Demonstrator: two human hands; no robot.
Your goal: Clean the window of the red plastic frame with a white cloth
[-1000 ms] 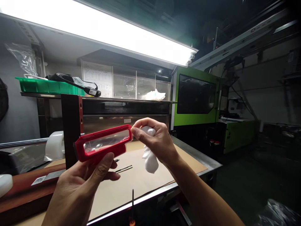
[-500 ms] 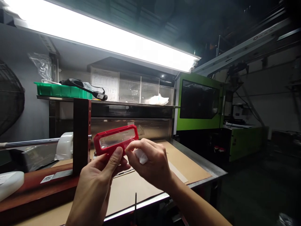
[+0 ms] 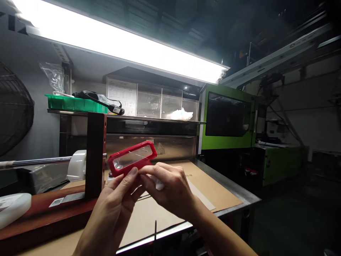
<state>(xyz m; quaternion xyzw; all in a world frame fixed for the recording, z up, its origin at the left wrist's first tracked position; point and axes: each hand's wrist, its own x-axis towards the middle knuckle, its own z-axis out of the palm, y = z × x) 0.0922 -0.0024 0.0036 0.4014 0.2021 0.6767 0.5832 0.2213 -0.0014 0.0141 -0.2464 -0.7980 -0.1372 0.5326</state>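
My left hand [image 3: 117, 202] holds up a red rectangular frame with a clear window [image 3: 132, 157], gripping its lower edge between thumb and fingers. My right hand [image 3: 170, 190] is closed around a small white cloth wad [image 3: 159, 184], and its fingertips meet the left thumb just under the frame's lower right edge. Both hands hover above a brown cardboard sheet [image 3: 205, 185] on a metal bench.
A dark red wooden stand [image 3: 94, 156] rises left of my hands beside a white roll [image 3: 76, 165] on a steel rod. A green tray [image 3: 71, 104] sits on the shelf above. A green machine [image 3: 226, 121] stands to the right. A thin rod [image 3: 155, 231] sticks up at the bench's front edge.
My right hand dropped from the frame's right end to under its lower edge, balling the white cloth into the fingers. The view shifted, so frame and hands sit further right.
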